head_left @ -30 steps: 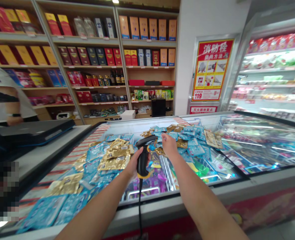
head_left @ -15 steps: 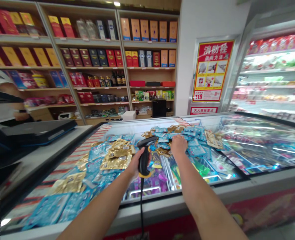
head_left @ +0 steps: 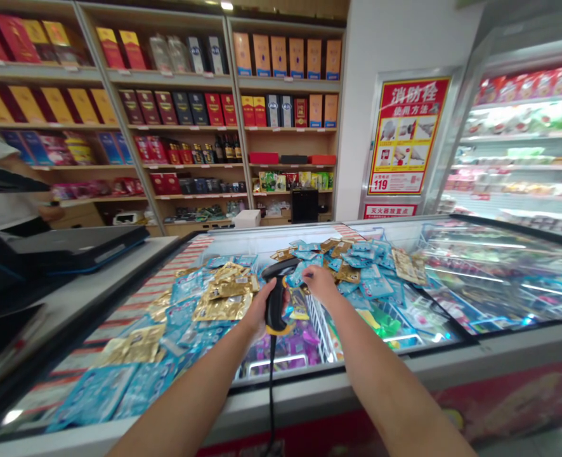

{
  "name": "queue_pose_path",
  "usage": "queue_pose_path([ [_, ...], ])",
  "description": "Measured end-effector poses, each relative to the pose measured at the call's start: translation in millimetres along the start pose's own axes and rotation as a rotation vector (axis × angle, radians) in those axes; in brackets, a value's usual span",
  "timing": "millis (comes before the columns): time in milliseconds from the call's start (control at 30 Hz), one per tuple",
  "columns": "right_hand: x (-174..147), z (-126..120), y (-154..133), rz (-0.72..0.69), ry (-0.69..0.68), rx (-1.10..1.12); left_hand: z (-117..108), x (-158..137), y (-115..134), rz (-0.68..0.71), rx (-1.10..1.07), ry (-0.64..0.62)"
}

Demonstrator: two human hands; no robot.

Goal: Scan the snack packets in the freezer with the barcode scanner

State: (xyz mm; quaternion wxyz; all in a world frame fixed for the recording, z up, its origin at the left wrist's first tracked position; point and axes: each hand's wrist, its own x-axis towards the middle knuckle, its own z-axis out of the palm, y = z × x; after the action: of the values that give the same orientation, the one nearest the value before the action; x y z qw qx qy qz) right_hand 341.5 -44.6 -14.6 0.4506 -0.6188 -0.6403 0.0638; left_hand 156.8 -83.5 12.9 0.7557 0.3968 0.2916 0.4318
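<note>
My left hand [head_left: 261, 306] is wrapped around the grip of a black and yellow barcode scanner [head_left: 275, 308], its cable hanging down toward me. My right hand [head_left: 321, 283] pinches a small blue packet [head_left: 298, 273] close in front of the scanner's head. Behind and to the right of that hand lies a pile of blue and gold packets [head_left: 373, 282] on the freezer's glass top. More gold packets [head_left: 226, 298] and blue packets [head_left: 93, 393] spread out on the left.
Under the glass of the chest freezer [head_left: 309, 381] are wire baskets and colourful packages. A counter with a dark flat device [head_left: 78, 247] stands at left, a person [head_left: 0, 165] behind it. Shelves of boxes [head_left: 181, 108] line the back wall; a lit refrigerated display [head_left: 523, 152] is at right.
My right hand has come left and toward me from the pile, bringing a blue packet up to the scanner. My left hand and the scanner have hardly moved.
</note>
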Motion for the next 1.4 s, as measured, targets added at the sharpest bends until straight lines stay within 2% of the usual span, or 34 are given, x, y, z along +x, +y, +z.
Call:
queue_pose_path([
  [100,1,0,6,0.037,0.053,-0.011,0,1,1,0.016,0.094,0.057],
  [267,2,-4,6,-0.03,0.128,-0.034,1,2,1,0.002,0.12,0.116],
  [500,2,-6,2,0.112,0.066,-0.011,3,2,1,0.025,0.128,0.12],
  [633,2,-4,3,0.148,0.053,0.007,4,2,2,0.032,0.127,0.126],
  [833,3,-5,3,0.142,0.056,-0.018,2,4,1,0.022,0.145,0.18],
  [1167,4,-2,7,0.122,0.075,0.03,-3,8,-2,0.047,0.145,0.171],
  [1300,5,-2,7,0.163,0.121,0.124,-1,6,0,0.036,0.118,0.144],
  [1400,7,4,6,0.203,0.158,0.352,0,4,1,0.03,0.095,0.08],
])
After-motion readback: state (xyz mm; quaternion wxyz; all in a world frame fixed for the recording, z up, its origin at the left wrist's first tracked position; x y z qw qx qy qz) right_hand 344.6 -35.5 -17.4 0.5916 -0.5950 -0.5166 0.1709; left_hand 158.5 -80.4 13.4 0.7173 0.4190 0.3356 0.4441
